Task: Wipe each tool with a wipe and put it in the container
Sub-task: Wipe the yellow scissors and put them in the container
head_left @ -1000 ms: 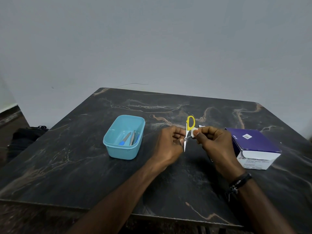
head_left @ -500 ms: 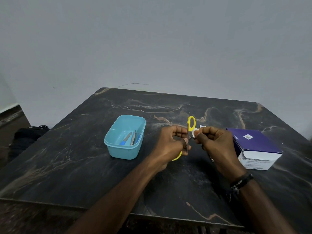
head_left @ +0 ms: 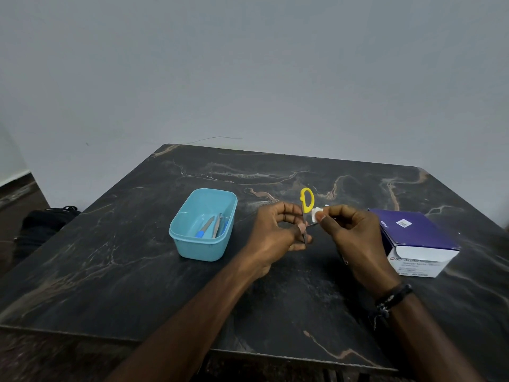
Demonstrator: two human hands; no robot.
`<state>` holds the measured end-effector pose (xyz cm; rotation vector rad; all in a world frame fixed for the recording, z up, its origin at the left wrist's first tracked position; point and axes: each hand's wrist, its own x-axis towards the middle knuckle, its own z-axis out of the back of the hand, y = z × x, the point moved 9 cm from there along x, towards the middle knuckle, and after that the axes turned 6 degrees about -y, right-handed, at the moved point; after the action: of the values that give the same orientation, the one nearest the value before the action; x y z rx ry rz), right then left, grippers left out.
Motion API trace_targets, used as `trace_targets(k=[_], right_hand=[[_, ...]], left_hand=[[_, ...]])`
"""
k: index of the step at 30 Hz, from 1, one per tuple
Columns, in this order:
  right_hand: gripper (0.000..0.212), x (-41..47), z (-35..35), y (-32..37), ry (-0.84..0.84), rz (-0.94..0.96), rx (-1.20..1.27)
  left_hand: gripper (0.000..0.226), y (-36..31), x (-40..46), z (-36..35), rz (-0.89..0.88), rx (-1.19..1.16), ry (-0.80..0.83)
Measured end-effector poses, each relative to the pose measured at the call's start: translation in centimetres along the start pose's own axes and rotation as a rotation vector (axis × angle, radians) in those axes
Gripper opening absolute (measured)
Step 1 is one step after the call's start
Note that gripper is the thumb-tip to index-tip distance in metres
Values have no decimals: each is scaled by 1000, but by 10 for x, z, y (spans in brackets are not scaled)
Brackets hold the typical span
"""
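Small scissors with yellow handles [head_left: 306,199] stand opened above the dark marbled table [head_left: 137,271], one handle loop pointing up. My left hand [head_left: 275,235] grips them near the pivot and lower handle. A small white wipe [head_left: 315,214] is pinched in my right hand [head_left: 355,238] and pressed against one blade. A light blue plastic container [head_left: 190,244] sits to the left of my hands and holds a blue-handled tool and two slim metal tools [head_left: 214,226].
A purple and white box of alcohol swabs [head_left: 418,238] lies at the right of the table. A black bag [head_left: 41,230] sits on the floor at the left. A grey wall stands behind the table.
The scissors have turned and opened in my left hand, and the lower yellow loop seen half a second ago is now hidden. The wipe stays at the blade.
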<state>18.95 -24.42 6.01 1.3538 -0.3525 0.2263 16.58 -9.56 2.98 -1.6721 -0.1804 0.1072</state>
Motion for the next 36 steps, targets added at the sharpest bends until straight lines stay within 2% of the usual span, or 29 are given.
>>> trace_targets(k=[17,23,29,36], right_hand=[[12,-6,-16,-6,174,-126,130],[15,-4,-14,-17,127,-220,164],[20,-8,-20,-21,208,-267,172],[20,-2,-9,-25,41,-250,228]], left_hand=[[24,-9,-6,-5,-64,-17,40],[29,-8,-7,-10,-98,14,84],[30,-10,-7,-9,-134,33,84],[33,-6,-5,-10,-125,11,85]])
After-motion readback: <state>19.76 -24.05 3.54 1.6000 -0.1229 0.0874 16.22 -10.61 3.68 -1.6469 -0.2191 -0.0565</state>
